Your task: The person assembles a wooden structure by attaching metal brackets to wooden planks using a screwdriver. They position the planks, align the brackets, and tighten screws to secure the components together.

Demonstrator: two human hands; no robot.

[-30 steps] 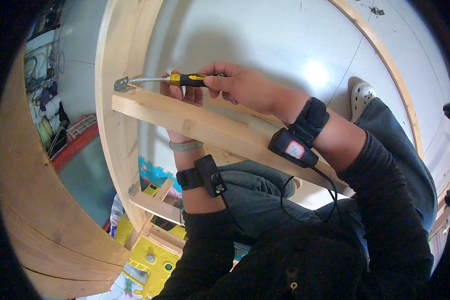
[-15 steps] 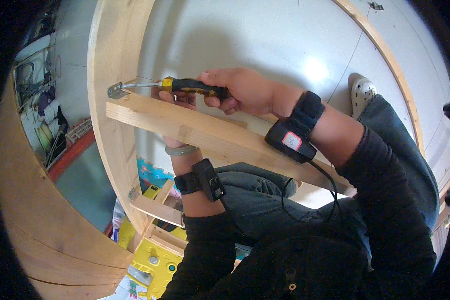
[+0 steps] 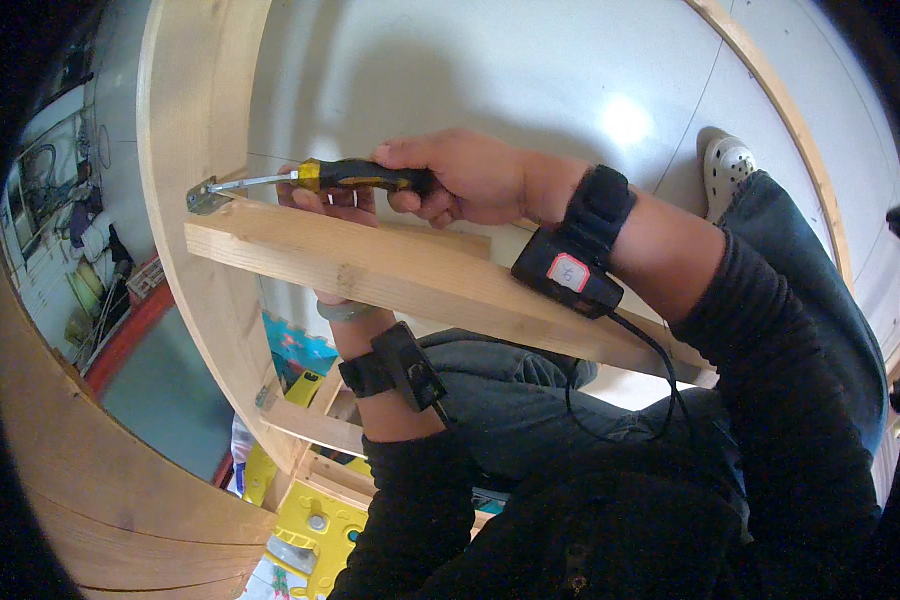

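Note:
My right hand grips the black and yellow handle of a screwdriver. Its metal shaft points left, and the tip meets a small metal corner bracket. The bracket sits where a wooden crossbar joins a wooden upright. My left hand reaches up from under the crossbar, fingers curled over its top edge just below the screwdriver's handle. Both wrists carry black strapped devices.
A white panel backs the wooden frame, with another wooden strip at the right. Lower wooden rails and a yellow toolbox lie below. A white shoe rests by my knee. Cluttered shelves stand far left.
The view has shifted slightly, so the crossbar and bracket sit a little lower in the frame. My right hand keeps the screwdriver at the bracket; my left hand stays on the crossbar.

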